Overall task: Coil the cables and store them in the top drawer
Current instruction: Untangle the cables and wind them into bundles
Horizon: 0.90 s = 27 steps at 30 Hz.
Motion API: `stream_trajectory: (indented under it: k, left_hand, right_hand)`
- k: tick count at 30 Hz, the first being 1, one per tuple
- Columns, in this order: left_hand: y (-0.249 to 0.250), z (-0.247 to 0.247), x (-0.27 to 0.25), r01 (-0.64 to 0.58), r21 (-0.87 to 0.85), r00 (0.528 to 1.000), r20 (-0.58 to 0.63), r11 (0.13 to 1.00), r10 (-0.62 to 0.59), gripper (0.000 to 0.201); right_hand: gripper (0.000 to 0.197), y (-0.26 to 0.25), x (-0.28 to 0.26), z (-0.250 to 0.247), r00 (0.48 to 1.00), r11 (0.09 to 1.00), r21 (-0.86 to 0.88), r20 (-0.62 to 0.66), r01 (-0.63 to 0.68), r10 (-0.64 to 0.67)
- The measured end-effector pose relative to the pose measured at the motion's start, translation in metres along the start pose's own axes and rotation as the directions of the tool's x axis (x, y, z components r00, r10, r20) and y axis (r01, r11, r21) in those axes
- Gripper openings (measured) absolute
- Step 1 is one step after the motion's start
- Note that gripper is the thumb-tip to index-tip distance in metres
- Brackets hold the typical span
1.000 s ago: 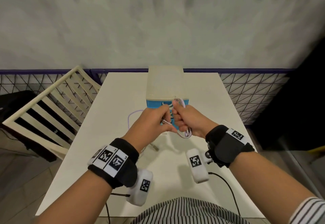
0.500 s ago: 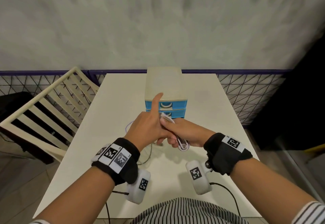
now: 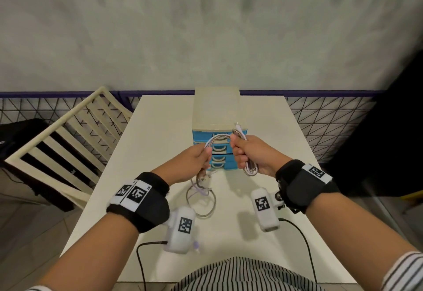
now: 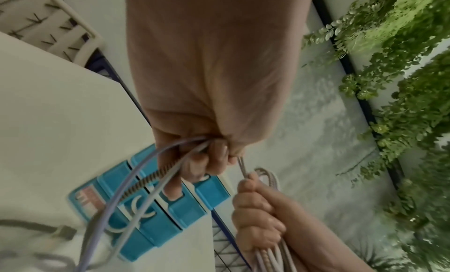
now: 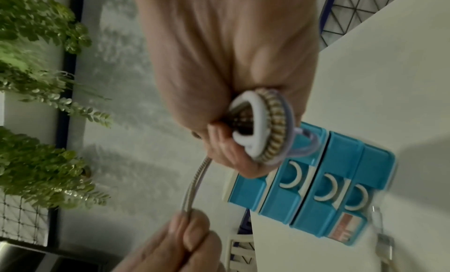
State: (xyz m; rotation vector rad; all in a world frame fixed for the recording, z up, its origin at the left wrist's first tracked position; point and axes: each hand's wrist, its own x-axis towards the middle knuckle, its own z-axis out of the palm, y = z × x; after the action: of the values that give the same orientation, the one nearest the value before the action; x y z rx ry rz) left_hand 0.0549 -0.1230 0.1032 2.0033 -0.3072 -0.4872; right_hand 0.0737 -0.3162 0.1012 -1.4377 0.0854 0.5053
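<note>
In front of the drawer unit [image 3: 217,117], the right hand [image 3: 251,153] is gripping the coiled cables [image 3: 250,169] (several loops in its fist), while the left hand [image 3: 190,162] is pinching a strand arching across; slack is lying on the tabletop [image 3: 263,112].

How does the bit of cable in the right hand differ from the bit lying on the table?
The right hand grips a tight bundle of folded loops, raised off the table. The slack lies there in one loose, wide loop, untouched. Both look like parts of the same cables.
</note>
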Motion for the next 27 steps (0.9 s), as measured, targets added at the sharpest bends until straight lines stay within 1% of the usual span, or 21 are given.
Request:
stream_trajectory:
  k: [1,4,7,10,11,12,16,17,18,20,22,23,25,27]
  left_hand:
    - [0.003,0.004,0.001,-0.005,0.009,1.0,-0.016,1.0,0.005,0.032]
    - [0.01,0.011,0.002,-0.055,0.112,0.997,-0.048,0.992,0.061,0.031]
    - [0.018,0.015,0.004,-0.094,0.164,0.995,-0.005,0.982,0.096,0.033]
    - [0.03,0.021,0.005,-0.103,0.228,0.994,0.061,0.968,0.092,0.035]
    - [0.032,0.022,0.007,-0.097,0.232,0.994,0.079,0.968,0.081,0.037]
    - [0.034,0.022,0.008,-0.092,0.238,0.993,0.088,0.967,0.072,0.038]
    - [0.032,0.025,0.012,-0.078,0.363,0.992,0.118,0.929,0.037,0.039]
    - [0.03,0.026,0.012,-0.07,0.392,0.993,0.117,0.917,0.026,0.039]
    - [0.03,0.028,0.011,-0.068,0.409,0.993,0.114,0.91,0.023,0.038]
    - [0.028,0.03,0.009,-0.091,0.394,0.993,0.105,0.915,0.053,0.034]
    - [0.027,0.034,0.006,-0.117,0.322,0.99,0.116,0.94,0.084,0.032]
    - [0.026,0.036,0.004,-0.117,0.28,0.989,0.117,0.953,0.087,0.031]
    - [0.023,0.042,0.003,-0.094,0.18,0.992,0.102,0.979,0.076,0.029]
    - [0.021,0.046,0.003,-0.061,0.106,0.993,0.109,0.992,0.049,0.032]
  right_hand:
    - [0.034,0.0,0.0,0.003,1.0,1.0,0.001,-0.001,-0.002,0.002]
    - [0.042,0.002,-0.003,0.014,1.0,0.998,-0.054,0.005,0.011,-0.01]
    - [0.051,0.002,-0.005,0.022,1.0,0.995,-0.103,0.023,0.016,-0.014]
    - [0.065,-0.001,-0.005,0.034,0.999,0.982,-0.188,0.05,0.008,0.002]
    - [0.067,-0.003,-0.005,0.037,0.999,0.982,-0.188,0.042,-0.009,0.017]
    - [0.064,-0.004,-0.004,0.04,0.999,0.985,-0.169,0.038,-0.017,0.024]
    - [0.031,-0.003,-0.001,0.04,0.998,0.999,-0.034,0.06,-0.03,0.032]
    - [0.026,-0.001,-0.001,0.039,0.999,0.999,-0.02,0.04,-0.025,0.026]
    - [0.025,-0.001,0.0,0.039,1.0,0.999,-0.035,0.001,-0.003,0.003]
    - [0.031,0.001,0.003,0.039,0.989,0.99,-0.127,-0.13,0.058,-0.074]
    - [0.038,0.002,0.007,0.038,0.95,0.972,-0.197,-0.257,0.128,-0.177]
    - [0.04,0.002,0.009,0.037,0.927,0.965,-0.201,-0.3,0.167,-0.223]
    - [0.04,0.001,0.011,0.037,0.904,0.962,-0.133,-0.333,0.238,-0.27]
    - [0.04,0.0,0.012,0.037,0.902,0.953,0.009,-0.326,0.301,-0.282]
